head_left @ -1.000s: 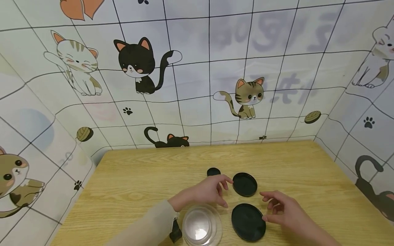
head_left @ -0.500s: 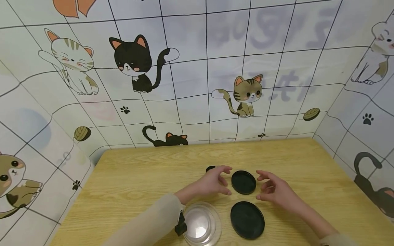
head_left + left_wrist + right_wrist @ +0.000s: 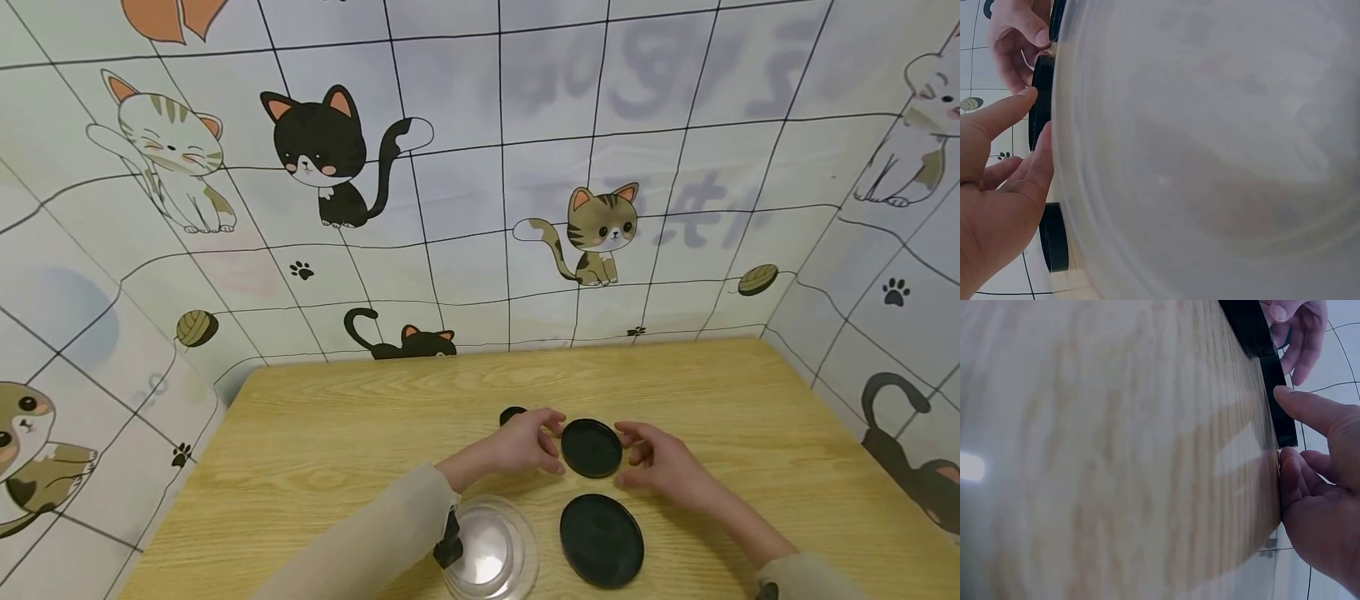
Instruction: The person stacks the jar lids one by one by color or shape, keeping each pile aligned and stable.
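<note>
A medium round black lid (image 3: 592, 450) lies on the table between my two hands. My left hand (image 3: 521, 442) is at its left edge, thumb and fingers apart, fingertips at or very near the rim. On the opposite side my right hand (image 3: 663, 460) has its fingers loosely bent, close to the right edge. In the left wrist view the left thumb meets or nearly meets the black lid (image 3: 1041, 103). Nearer the front sits a larger black lid (image 3: 602, 540). Behind the left hand a small black lid (image 3: 512, 413) is partly hidden.
Clear nested round containers (image 3: 491, 550) stand at the front, beside the left sleeve (image 3: 375, 533), and fill much of the left wrist view. The wooden table (image 3: 337, 425) meets a wall covering (image 3: 465, 192) printed with cats.
My right hand has moved away from the larger lid to the medium lid's right side. The left hand has shifted slightly, keeping to that lid's left. The medium lid appears unmoved on the table.
</note>
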Motion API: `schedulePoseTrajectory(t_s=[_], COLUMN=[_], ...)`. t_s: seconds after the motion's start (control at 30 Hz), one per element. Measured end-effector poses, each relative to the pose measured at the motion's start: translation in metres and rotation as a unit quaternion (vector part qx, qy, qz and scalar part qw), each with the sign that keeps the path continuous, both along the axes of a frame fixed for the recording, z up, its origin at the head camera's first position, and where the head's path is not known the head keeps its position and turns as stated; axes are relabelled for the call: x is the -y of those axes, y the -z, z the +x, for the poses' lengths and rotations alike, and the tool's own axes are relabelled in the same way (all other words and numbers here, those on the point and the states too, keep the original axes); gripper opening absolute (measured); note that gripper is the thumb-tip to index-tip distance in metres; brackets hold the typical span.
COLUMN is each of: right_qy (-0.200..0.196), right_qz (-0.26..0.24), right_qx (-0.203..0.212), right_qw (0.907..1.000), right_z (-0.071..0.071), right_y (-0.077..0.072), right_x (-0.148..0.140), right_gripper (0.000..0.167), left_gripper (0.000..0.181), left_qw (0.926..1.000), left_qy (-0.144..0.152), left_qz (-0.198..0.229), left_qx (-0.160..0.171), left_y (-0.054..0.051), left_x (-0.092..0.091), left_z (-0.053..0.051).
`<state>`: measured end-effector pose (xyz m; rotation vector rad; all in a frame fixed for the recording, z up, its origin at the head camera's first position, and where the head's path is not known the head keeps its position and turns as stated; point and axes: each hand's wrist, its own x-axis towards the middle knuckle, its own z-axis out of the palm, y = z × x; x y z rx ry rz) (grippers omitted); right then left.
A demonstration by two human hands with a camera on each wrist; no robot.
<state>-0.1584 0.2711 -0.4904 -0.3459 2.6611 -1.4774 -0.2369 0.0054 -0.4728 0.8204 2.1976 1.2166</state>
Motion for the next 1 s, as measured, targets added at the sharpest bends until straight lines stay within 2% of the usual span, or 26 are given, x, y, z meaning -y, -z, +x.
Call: schedulePoseTrajectory(t_s=[0.1,0.37,0.67,1.0], right_qy=[-0.001,-0.005,-0.002,-0.01], right_qz=[-0.004,-0.001,-0.014,-0.029], right_qx=[0.004,0.008,0.02,-0.011], right_qw=[1.0,1.0,0.9997,0.9995], right_z=[0.001,-0.001,0.001,0.013], right_y=[0.001,0.001,-0.009,-0.023], right_x=[0.002,0.005,0.004,0.006], right_gripper=[0.076,0.07,0.068,0.065], left_gripper=[0.068,0.057,0.055,0.054], left_qw=[1.0,0.9995,0.9991,0.9989], left_qy=[-0.003,-0.008,-0.026,-0.017], left_qz=[0.001,0.0,0.026,0.043], left_qx=[0.004,-0.03,-0.02,-0.01], left_y=[-0.002,-0.003,-0.003,-0.016], left_x=[-0.001,-0.003,-0.001,0.004], left_z=[0.002,0.005,0.005,0.011])
